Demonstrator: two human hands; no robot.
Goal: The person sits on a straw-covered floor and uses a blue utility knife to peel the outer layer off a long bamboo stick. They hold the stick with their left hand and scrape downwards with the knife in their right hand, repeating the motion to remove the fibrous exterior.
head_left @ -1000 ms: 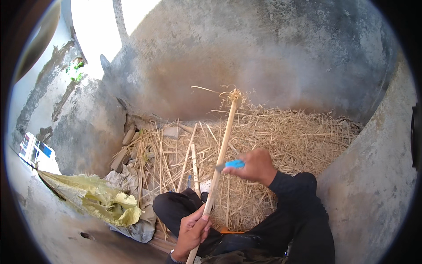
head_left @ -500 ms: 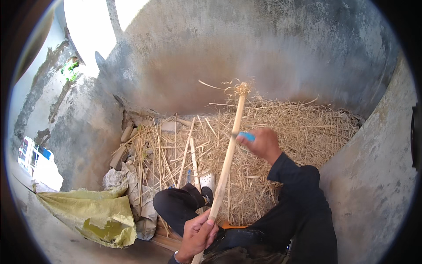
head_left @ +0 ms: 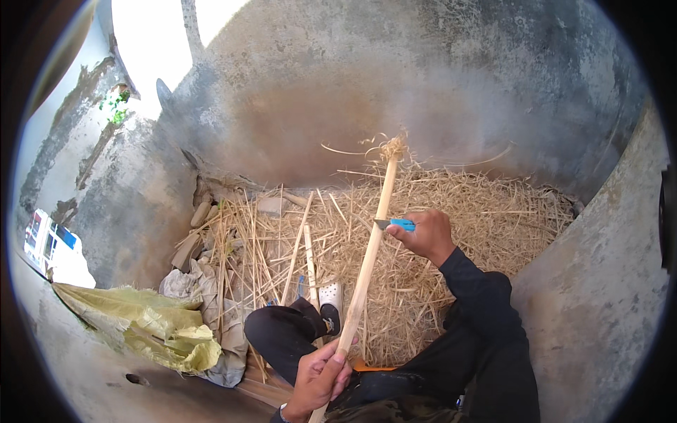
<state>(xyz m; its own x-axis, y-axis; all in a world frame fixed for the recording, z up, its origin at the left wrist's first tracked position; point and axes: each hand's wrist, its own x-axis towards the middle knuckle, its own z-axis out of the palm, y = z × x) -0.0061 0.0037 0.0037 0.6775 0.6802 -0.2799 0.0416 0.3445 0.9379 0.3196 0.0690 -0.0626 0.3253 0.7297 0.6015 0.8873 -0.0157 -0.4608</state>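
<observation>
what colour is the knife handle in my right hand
The knife handle is bright blue, seen in the head view.

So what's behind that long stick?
Behind the stick, straw-like shavings show on both sides of its middle, and a grey wall around its curly tip. What's directly behind it is covered.

Head-worn fisheye view, looking forward and down, left hand [head_left: 317, 379] near, wall [head_left: 451, 92] beyond

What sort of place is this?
Perhaps a makeshift woodworking corner, judging by the rough, stained wall, the thick spread of pale shavings, and the hands: the left hand holds a long pale stick, the right hand a blue-handled knife.
</observation>
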